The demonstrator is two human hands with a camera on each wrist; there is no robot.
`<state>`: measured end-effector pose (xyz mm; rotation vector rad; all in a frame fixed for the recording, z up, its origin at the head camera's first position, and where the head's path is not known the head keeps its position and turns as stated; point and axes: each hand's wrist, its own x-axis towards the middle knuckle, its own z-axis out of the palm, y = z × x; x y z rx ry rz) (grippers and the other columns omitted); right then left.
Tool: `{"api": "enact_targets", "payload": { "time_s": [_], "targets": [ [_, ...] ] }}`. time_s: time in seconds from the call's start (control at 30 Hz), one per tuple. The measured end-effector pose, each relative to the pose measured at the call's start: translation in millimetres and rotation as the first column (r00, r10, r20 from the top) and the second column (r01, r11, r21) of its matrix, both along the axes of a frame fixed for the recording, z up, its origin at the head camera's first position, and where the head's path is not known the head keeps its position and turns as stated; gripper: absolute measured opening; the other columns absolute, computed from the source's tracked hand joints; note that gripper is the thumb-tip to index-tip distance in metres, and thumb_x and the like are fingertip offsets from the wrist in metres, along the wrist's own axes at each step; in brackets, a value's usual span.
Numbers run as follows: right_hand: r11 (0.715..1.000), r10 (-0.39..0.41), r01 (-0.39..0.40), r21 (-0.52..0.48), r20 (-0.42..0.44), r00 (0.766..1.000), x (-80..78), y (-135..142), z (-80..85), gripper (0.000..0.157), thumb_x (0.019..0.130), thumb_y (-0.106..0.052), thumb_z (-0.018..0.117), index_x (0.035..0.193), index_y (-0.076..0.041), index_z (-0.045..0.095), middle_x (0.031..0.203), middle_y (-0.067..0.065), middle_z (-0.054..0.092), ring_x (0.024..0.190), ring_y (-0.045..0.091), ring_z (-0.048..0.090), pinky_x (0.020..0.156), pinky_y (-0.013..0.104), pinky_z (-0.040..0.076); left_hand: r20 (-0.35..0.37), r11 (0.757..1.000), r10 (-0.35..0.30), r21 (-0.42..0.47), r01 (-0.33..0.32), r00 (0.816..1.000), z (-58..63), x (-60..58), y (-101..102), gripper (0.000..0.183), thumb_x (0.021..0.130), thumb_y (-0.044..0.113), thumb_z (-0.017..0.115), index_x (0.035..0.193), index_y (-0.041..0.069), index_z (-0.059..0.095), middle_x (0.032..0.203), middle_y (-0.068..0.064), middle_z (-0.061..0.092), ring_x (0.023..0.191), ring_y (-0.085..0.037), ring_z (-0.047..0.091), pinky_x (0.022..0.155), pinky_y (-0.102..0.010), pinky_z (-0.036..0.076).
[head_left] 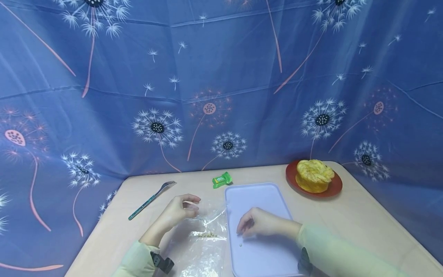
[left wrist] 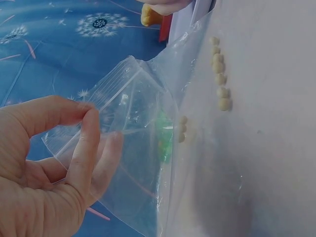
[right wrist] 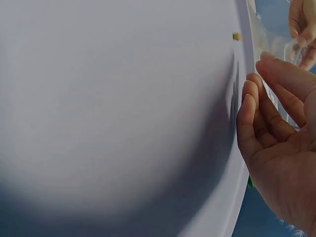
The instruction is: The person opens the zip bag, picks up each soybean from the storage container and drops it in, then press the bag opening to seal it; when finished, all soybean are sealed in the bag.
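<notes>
My left hand point(head_left: 177, 211) pinches the upper edge of a clear zip bag point(head_left: 207, 256) between thumb and fingers. In the left wrist view the bag's mouth point(left wrist: 129, 81) is lifted and spread. Several pale round beans point(head_left: 207, 234), like soybeans, lie lower in the bag, some in a row. My right hand point(head_left: 259, 222) hovers over the left side of a white tray point(head_left: 256, 196), fingers loosely bent, with nothing visible in them. A single soybean point(head_left: 240, 245) rests on the tray just below its fingertips; it also shows in the right wrist view point(right wrist: 237, 36).
A fork point(head_left: 152, 200) with a teal handle lies at the left. Behind the bag is a green wrapped packet point(head_left: 222, 180). At the back right a red plate point(head_left: 292, 179) holds a yellow bread point(head_left: 314, 176). A blue dandelion-print curtain point(head_left: 263, 123) surrounds the table.
</notes>
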<state>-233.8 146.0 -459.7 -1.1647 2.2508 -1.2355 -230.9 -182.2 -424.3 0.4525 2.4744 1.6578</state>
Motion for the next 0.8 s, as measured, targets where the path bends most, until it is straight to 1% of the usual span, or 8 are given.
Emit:
{"api": "enact_targets", "payload": {
  "time_s": [0.2,0.47,0.63,0.8],
  "targets": [
    [1.000,0.028,-0.027,0.014,-0.044,0.999,5.5,-6,-2.6,0.014,0.080,-0.001,0.082,0.093,-0.003,0.079,0.084,0.003,0.076,0.070,0.001,0.063,0.063,0.022,0.057,-0.011,1.000,0.003,0.007,-0.003,1.000,-0.9,0.9,0,0.047,0.079,-0.006,0.071,0.124,-0.013,0.061,0.112,-0.024,0.068,0.101,-0.033,0.068,0.080,-0.037,0.061],
    [0.998,0.041,-0.037,0.049,-0.076,0.996,7.2,-11,-5.8,0.015,0.078,0.000,0.083,0.090,-0.006,0.080,0.077,-0.006,0.072,0.067,-0.004,0.060,0.062,0.020,0.056,-0.010,1.000,0.004,0.020,-0.003,1.000,-1.2,0.7,-1,0.047,0.078,-0.006,0.071,0.124,-0.012,0.062,0.114,-0.024,0.067,0.102,-0.034,0.068,0.080,-0.036,0.061],
    [0.996,0.035,-0.025,0.089,-0.106,0.994,9.8,-13,-4.1,0.012,0.077,0.000,0.083,0.086,-0.008,0.080,0.074,-0.009,0.069,0.065,-0.005,0.057,0.061,0.018,0.054,-0.013,1.000,0.007,0.019,-0.007,1.000,-2.0,0.8,-1,0.047,0.078,-0.005,0.071,0.124,-0.012,0.062,0.112,-0.023,0.068,0.101,-0.033,0.068,0.080,-0.036,0.061],
    [0.993,0.023,-0.008,0.119,-0.120,0.992,9.6,-15,-6.1,0.012,0.077,0.000,0.083,0.082,-0.010,0.079,0.072,-0.013,0.068,0.062,-0.005,0.056,0.059,0.018,0.053,-0.019,1.000,0.009,0.013,-0.008,1.000,-2.6,1.2,-2,0.046,0.078,-0.005,0.071,0.123,-0.011,0.063,0.113,-0.024,0.068,0.101,-0.033,0.068,0.080,-0.035,0.061]
  ]
}}
